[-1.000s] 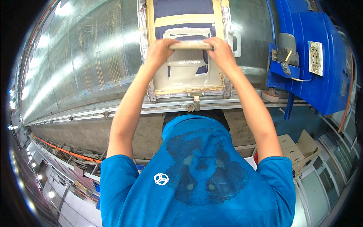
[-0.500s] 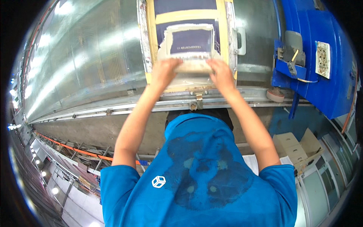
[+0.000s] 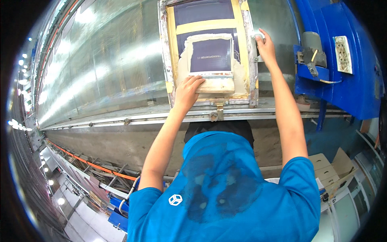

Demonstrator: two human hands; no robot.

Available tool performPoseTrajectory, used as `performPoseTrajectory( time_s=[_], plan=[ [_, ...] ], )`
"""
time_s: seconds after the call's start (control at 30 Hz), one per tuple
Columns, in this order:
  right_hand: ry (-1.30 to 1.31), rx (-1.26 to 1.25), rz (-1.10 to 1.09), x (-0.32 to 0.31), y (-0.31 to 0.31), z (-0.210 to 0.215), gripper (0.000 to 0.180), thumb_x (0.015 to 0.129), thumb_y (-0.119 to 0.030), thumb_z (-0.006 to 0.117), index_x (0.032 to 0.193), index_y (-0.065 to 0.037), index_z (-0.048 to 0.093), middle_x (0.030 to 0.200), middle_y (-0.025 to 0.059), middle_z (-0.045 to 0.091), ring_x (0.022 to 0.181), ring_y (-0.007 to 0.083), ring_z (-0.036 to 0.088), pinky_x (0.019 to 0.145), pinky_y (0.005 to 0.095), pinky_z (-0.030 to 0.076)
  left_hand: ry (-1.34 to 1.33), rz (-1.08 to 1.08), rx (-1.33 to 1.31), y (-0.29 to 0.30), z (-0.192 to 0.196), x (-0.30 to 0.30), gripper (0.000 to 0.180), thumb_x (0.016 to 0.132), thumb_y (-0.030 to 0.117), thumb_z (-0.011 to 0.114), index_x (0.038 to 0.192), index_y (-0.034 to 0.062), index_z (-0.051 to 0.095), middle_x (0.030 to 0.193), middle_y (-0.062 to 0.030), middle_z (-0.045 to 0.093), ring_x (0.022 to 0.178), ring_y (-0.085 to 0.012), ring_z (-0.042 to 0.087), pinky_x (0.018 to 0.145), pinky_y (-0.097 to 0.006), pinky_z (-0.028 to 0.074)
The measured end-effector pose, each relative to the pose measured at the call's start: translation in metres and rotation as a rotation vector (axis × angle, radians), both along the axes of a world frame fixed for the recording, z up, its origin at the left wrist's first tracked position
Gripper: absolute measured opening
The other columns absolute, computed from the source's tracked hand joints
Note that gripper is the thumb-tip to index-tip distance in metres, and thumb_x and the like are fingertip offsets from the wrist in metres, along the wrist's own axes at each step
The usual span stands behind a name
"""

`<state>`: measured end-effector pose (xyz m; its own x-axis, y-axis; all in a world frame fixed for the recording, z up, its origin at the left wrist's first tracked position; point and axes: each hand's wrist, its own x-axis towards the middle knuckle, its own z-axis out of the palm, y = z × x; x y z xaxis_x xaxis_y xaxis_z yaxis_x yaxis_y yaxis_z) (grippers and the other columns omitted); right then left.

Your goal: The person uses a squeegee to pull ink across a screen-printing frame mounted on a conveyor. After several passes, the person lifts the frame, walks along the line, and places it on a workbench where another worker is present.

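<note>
Your left hand [image 3: 186, 92] curled, gripping pale wooden squeegee [image 3: 215, 85] on paste-smeared mesh screen. Your right hand [image 3: 266, 47] fingers together, grasping metal frame [image 3: 253, 60] edge handle. Shiny steel table [image 3: 100, 64] beneath.

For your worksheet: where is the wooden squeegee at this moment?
In the head view, upper centre: the wooden squeegee lies across the near end of the screen frame, gripped by the left hand.

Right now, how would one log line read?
left hand: on wooden squeegee | right hand: on screen frame handle | table: metal
</note>
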<state>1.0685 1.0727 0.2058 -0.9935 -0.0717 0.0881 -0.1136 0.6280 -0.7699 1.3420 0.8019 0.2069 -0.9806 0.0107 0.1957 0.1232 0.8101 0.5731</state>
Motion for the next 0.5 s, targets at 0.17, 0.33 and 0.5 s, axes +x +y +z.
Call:
performPoseTrajectory(
  time_s=[0.17, 0.33, 0.5],
  plan=[
    [0.249, 0.04, -0.095, 0.013, -0.035, 0.027, 0.023, 0.094, -0.027, 0.063, 0.112, -0.015, 0.071, 0.075, 0.0115, 0.067, 0.066, 0.0243, 0.062, 0.065, 0.0378, 0.049, 0.045, 0.039, 0.063, -0.002, -0.006, 0.019, 0.052, 0.067, -0.007, 0.064, 0.116, 0.0108, 0.067, 0.122, -0.0054, 0.066, 0.115, -0.0284, 0.061, 0.096, -0.039, 0.051],
    [0.273, -0.06, -0.08, 0.044, -0.034, 0.044, 0.02, 0.095, -0.023, 0.061, 0.112, -0.015, 0.069, 0.073, 0.0103, 0.067, 0.061, 0.0223, 0.06, 0.061, 0.0389, 0.048, -0.051, 0.071, 0.081, 0.002, 0.012, 0.034, 0.064, 0.066, -0.013, 0.057, 0.126, 0.0098, 0.064, 0.129, -0.0092, 0.063, 0.119, -0.0305, 0.059, 0.101, -0.042, 0.047],
    [0.096, -0.288, 0.001, 0.021, -0.047, 0.004, 0.023, 0.098, -0.015, 0.056, 0.116, -0.006, 0.066, 0.104, 0.0171, 0.071, 0.094, 0.0233, 0.069, 0.085, 0.0362, 0.052, -0.156, 0.208, 0.041, 0.008, -0.033, 0.008, 0.069, 0.066, -0.019, 0.05, 0.127, 0.0099, 0.066, 0.125, -0.0117, 0.067, 0.122, -0.0291, 0.06, 0.104, -0.04, 0.046]
  ],
)
